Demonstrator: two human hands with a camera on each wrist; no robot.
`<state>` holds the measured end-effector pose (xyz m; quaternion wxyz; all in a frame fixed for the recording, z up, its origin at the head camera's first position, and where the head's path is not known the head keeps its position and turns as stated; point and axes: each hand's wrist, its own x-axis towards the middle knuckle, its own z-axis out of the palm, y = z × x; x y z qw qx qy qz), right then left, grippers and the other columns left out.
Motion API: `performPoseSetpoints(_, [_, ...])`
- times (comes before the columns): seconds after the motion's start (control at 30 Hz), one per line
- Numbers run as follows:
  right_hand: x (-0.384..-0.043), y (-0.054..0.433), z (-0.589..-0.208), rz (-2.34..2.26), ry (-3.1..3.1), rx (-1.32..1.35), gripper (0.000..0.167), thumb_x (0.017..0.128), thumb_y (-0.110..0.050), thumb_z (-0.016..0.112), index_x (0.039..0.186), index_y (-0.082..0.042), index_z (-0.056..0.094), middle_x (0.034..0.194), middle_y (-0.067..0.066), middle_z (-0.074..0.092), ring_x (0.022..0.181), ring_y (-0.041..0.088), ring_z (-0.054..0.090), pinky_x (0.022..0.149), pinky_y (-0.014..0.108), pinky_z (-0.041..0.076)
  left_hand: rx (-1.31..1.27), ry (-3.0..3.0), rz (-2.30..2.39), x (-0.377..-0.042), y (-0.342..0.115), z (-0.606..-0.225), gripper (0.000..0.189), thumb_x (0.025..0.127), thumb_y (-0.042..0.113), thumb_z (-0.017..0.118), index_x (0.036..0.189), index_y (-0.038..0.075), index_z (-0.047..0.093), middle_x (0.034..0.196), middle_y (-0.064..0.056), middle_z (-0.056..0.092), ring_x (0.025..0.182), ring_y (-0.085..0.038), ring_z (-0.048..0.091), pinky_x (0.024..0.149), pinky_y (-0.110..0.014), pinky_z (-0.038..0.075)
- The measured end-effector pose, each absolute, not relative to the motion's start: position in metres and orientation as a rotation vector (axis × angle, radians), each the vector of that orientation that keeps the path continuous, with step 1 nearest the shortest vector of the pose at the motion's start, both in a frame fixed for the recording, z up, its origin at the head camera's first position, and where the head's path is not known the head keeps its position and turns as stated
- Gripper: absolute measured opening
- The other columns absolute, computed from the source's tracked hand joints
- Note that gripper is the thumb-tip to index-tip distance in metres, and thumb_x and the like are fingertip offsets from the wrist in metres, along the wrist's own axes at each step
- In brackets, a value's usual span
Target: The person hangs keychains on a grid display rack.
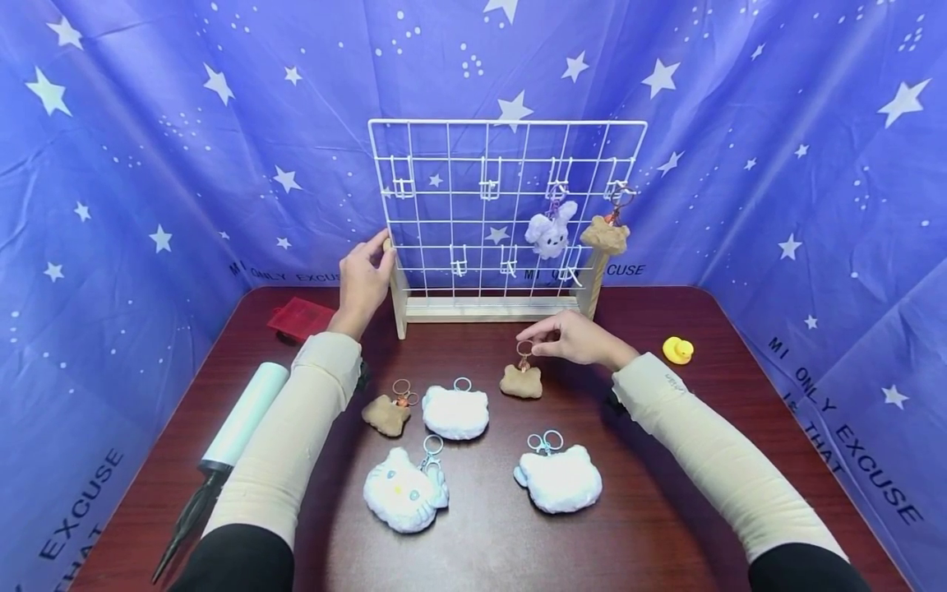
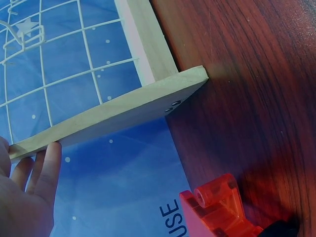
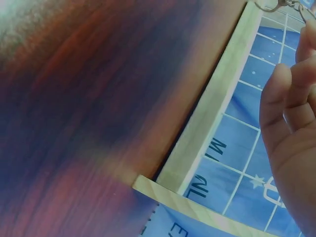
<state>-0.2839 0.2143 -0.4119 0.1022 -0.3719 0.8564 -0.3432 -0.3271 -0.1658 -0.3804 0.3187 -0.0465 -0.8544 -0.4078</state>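
My left hand [image 1: 364, 279] grips the upper end of the left wooden post [image 2: 113, 104] of a white wire grid rack [image 1: 444, 306]. Several of its fingers lie along the post's outer side in the left wrist view. Over the table in front of the rack, my right hand [image 1: 577, 337] pinches the metal ring of a brown plush keychain [image 1: 521, 382]. That ring [image 3: 269, 6] shows only at the top corner of the right wrist view, and the plush is out of that frame. A lilac bunny keychain [image 1: 549, 236] and another brown plush keychain [image 1: 607, 236] hang from hooks on the grid's right side.
Three white plush keychains [image 1: 455, 413] and a brown one [image 1: 387, 416] lie on the table [image 1: 473, 551]. A pale green hand pump [image 1: 247, 415] and a red plastic box [image 1: 302, 319] are at left. A yellow toy duck [image 1: 677, 350] sits at right. Starry blue curtains surround the table.
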Motion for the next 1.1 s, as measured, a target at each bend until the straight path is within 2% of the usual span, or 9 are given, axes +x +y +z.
performPoseSetpoints(0.2, [-0.285, 0.216, -0.402, -1.009, 2.564, -1.133, 0.028, 0.092, -0.010, 0.075, 0.119, -0.006, 0.076, 0.107, 0.010, 0.079, 0.066, 0.003, 0.050, 0.057, 0.022, 0.041, -0.131, -2.236, -1.067, -0.328, -0.165, -0.379, 0.036, 0.096, 0.019, 0.069, 0.132, 0.016, 0.070, 0.100, -0.019, 0.074, 0.090, -0.032, 0.070, 0.084, -0.046, 0.056])
performPoseSetpoints(0.5, [-0.287, 0.214, -0.389, -0.998, 2.592, -1.197, 0.027, 0.091, -0.010, 0.076, 0.118, -0.010, 0.077, 0.108, 0.008, 0.079, 0.078, 0.006, 0.061, 0.064, 0.021, 0.048, -0.121, -2.246, -1.058, -0.329, -0.166, -0.381, 0.036, 0.096, 0.020, 0.069, 0.132, 0.017, 0.070, 0.101, -0.018, 0.074, 0.091, -0.033, 0.069, 0.085, -0.046, 0.054])
performPoseSetpoints(0.6, [-0.287, 0.214, -0.385, -0.986, 2.601, -1.183, 0.027, 0.091, -0.011, 0.076, 0.118, -0.011, 0.078, 0.108, 0.009, 0.079, 0.072, 0.005, 0.059, 0.059, 0.021, 0.046, -0.114, -2.251, -1.059, -0.329, -0.166, -0.382, 0.036, 0.097, 0.021, 0.069, 0.133, 0.017, 0.070, 0.101, -0.018, 0.074, 0.092, -0.032, 0.069, 0.085, -0.045, 0.055])
performPoseSetpoints(0.8, [-0.287, 0.212, -0.376, -0.981, 2.613, -1.178, 0.027, 0.091, -0.011, 0.075, 0.119, -0.011, 0.077, 0.107, 0.009, 0.079, 0.054, 0.001, 0.041, 0.049, 0.022, 0.035, -0.116, -2.250, -1.065, -0.329, -0.167, -0.382, 0.037, 0.097, 0.021, 0.069, 0.133, 0.017, 0.070, 0.102, -0.018, 0.074, 0.092, -0.031, 0.070, 0.085, -0.044, 0.056])
performPoseSetpoints(1.0, [-0.288, 0.210, -0.366, -1.008, 2.626, -1.196, 0.027, 0.090, -0.011, 0.077, 0.117, -0.011, 0.078, 0.103, 0.009, 0.080, 0.062, 0.001, 0.055, 0.052, 0.020, 0.041, -0.113, -2.251, -1.067, -0.328, -0.166, -0.381, 0.037, 0.097, 0.021, 0.069, 0.134, 0.018, 0.069, 0.102, -0.018, 0.074, 0.092, -0.031, 0.070, 0.084, -0.044, 0.056])
performPoseSetpoints(1.1, [-0.287, 0.209, -0.360, -1.004, 2.658, -1.171, 0.026, 0.090, -0.011, 0.077, 0.116, -0.012, 0.079, 0.101, 0.006, 0.080, 0.054, -0.001, 0.048, 0.049, 0.020, 0.039, -0.118, -2.247, -1.065, -0.327, -0.166, -0.381, 0.037, 0.097, 0.021, 0.069, 0.133, 0.017, 0.069, 0.102, -0.018, 0.074, 0.092, -0.031, 0.070, 0.084, -0.044, 0.056])
